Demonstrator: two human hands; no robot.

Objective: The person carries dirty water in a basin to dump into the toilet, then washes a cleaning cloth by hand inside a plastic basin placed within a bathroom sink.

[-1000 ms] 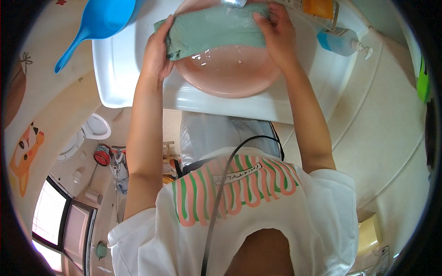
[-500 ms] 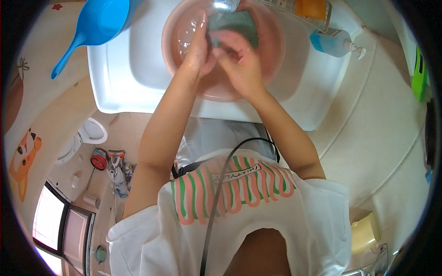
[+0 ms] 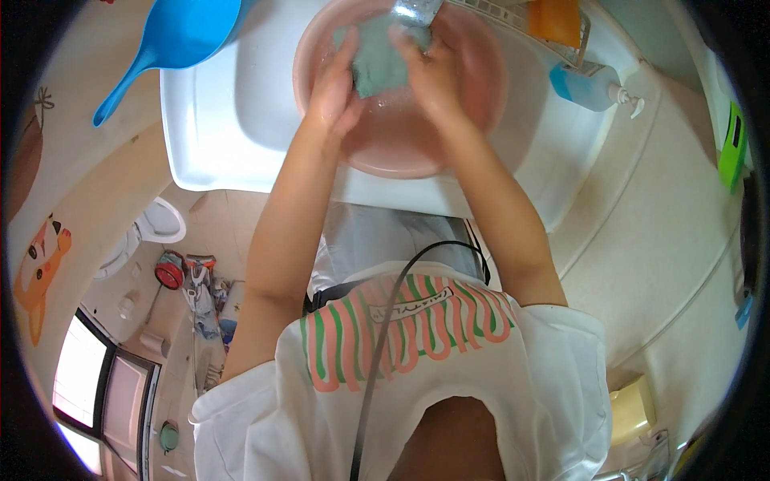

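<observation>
Head view: the left hand [image 3: 335,90] has its fingers stretched along the left edge of the green cloth [image 3: 379,62], thumb apart; whether it pinches cannot be told. Opposite, the right hand [image 3: 435,78] pinches the cloth's right side, thumb on top. A second ago the cloth was drawn out wide between hands set far apart; half a second ago the right hand reached across toward the left. Now the hands are apart again and the cloth is bunched between them, over the pink basin [image 3: 397,160], just beside the faucet [image 3: 418,10]. Around the basin lies the white sink [image 3: 204,148], with a blue dipper [image 3: 188,28] at its left and a pump bottle [image 3: 585,86] at right.
</observation>
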